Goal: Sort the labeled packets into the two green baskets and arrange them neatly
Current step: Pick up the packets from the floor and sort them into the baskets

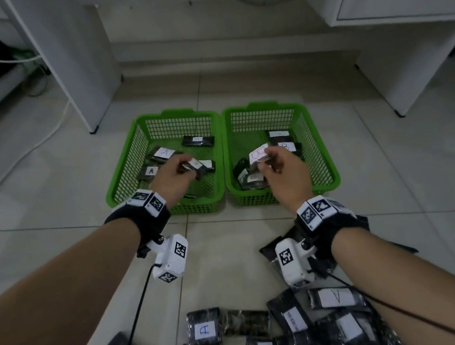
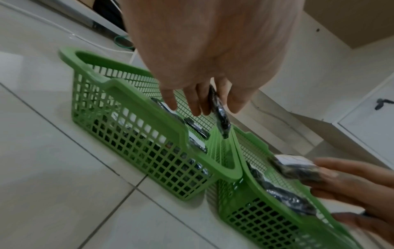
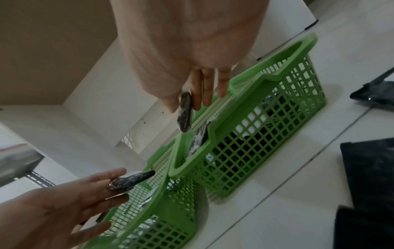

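Over the left basket (image 1: 122, 184) the left hand (image 1: 173, 177) pinched a packet (image 1: 190, 165), while over the right basket (image 1: 321, 159) the right hand (image 1: 285, 176) pinched a labeled packet (image 1: 258, 154).

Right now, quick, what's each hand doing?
Left hand: holding a dark packet over the left basket.
Right hand: holding a labeled packet over the right basket.

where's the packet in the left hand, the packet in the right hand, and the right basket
packet in the left hand (image 2: 219, 116), left wrist view, on its dark wrapped edge below the fingers
packet in the right hand (image 1: 258, 152), head view, on its white label
right basket (image 1: 318, 142), head view, on its right mesh wall
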A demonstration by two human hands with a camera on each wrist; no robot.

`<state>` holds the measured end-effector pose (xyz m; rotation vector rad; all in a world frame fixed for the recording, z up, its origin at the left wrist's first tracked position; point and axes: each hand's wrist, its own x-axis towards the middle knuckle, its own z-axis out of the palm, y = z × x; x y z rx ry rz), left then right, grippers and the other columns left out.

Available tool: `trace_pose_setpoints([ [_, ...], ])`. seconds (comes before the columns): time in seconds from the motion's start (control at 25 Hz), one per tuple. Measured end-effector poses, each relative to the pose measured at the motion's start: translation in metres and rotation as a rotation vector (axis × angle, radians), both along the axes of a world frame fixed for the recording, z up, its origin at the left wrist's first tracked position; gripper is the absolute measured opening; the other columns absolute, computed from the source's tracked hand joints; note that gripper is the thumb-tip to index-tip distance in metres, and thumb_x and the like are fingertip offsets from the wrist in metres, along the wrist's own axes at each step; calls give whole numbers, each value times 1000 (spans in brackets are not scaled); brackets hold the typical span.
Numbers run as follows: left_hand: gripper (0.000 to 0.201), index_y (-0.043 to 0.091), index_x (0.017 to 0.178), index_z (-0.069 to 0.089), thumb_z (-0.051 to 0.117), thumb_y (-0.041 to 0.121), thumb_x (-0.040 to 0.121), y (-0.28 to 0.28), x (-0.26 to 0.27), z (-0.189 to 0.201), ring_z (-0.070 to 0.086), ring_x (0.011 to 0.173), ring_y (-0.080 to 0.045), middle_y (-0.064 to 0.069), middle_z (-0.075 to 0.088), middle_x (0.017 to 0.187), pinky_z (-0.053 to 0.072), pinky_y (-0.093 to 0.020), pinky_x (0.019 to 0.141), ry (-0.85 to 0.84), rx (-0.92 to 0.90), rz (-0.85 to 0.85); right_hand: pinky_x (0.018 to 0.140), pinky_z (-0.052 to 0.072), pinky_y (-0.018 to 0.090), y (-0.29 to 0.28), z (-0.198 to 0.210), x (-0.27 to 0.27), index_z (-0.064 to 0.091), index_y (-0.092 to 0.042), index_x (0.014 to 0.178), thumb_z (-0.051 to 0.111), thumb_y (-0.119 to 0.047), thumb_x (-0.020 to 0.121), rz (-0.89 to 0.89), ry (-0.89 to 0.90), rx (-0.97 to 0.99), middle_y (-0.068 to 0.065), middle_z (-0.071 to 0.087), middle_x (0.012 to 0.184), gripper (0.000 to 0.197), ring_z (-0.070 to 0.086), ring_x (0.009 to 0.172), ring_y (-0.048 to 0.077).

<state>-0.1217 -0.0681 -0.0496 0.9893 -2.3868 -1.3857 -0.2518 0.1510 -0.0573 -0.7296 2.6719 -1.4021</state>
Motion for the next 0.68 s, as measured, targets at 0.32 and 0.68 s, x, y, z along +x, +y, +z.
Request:
trace_pose_setpoints([
  [0.32, 74, 38, 153, 28, 0, 71, 93, 17, -3, -20, -4, 152, -36, -15, 6, 165, -4, -60, 116, -788, -494, -282, 114, 23, 54, -3, -31, -4, 24, -32, 158, 33, -56, 102, 145, 148, 721, 15, 35, 157, 62, 28, 141, 36],
  [0.68, 56, 12, 118, 57, 30, 53, 93, 5, 106, 24, 50, 117, -35, -15, 54, 126, 42, -47, 96, -341, -825, -299, 100, 34, 45, -12, -19, 115, 53, -11, 133, 56, -32, 89, 392, 422, 374, 12, 53, 131, 49, 45, 121, 33],
])
